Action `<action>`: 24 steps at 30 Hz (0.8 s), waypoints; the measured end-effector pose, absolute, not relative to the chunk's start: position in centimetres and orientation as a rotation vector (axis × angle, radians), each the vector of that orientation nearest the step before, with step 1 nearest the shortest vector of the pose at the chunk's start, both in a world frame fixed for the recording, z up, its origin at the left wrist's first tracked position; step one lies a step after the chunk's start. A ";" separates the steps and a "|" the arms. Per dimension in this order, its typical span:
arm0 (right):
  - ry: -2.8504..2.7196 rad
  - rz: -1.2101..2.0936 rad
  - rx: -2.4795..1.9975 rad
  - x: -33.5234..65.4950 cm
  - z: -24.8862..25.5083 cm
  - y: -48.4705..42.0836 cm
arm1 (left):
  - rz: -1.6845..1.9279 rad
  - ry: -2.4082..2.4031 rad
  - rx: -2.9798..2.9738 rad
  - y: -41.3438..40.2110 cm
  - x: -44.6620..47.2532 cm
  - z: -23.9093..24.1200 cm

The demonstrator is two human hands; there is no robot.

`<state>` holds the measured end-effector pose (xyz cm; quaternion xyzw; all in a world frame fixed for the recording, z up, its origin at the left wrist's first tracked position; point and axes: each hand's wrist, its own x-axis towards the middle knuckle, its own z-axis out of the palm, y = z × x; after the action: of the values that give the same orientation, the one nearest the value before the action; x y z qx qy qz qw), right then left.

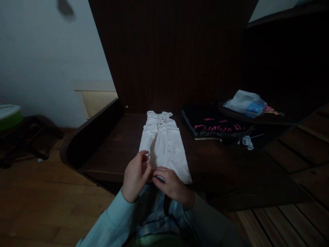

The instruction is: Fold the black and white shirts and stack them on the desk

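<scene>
A small white dress (169,147), sleeveless with a gathered top and ruffled shoulders, lies spread on the dark wooden surface, its shoulders pointing away from me. A line runs down its middle, and the cloth left of that line is creased and slightly raised. My left hand (135,176) is at the lower left edge, thumb and fingers bent together on the cloth. Right beside it, my right hand (171,185) pinches the lower hem from the near side. The fingertips of both hands nearly meet, and the bit of cloth between them is mostly hidden.
Folded dark clothing with pink lettering (218,128) lies to the right. Behind it, a plastic packet (245,103) sits on a dark ledge. A crumpled white scrap (247,142) is nearby. The surface has a raised wooden side (89,132) on the left. Wooden slats (282,223) run at lower right.
</scene>
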<state>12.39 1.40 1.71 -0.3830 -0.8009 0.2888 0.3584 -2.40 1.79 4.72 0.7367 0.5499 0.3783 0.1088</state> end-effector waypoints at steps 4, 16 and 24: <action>-1.905 0.871 -1.105 15.1 2.9 1.9 | 0.911 1.386 2.321 1.2 -0.5 3.9; -1.978 0.990 -1.233 15.9 4.3 7.1 | 0.826 1.338 2.425 -0.5 -1.9 1.2; -1.933 1.134 -1.233 14.2 1.8 7.8 | 0.852 1.314 2.442 -0.4 -1.9 1.1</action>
<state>14.21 7.85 1.85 -0.4616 -0.7237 0.4247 0.2877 -1.86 -0.41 1.11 0.8357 0.4497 0.2914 0.1199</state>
